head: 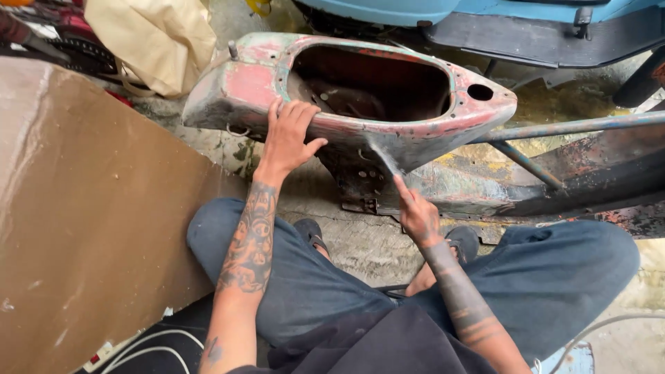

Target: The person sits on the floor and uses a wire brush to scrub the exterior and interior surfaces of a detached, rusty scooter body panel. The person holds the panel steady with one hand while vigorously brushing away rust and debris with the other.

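The long, rusted, red-and-green-painted metal scooter body shell (346,97) lies crosswise just ahead of the knees, the left hand (289,138) spread flat on its near rim, the right hand (415,211) pinching a thin blurred tool (382,158) up against its underside.

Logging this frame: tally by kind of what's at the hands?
Old scooter body shell, worn red and green paint: 1
Thin tool held against the shell: 1
Metal tubes off the shell: 2
Brown board: 1
Hands: 2, left hand flat on the shell, right hand on the tool
Total: 7
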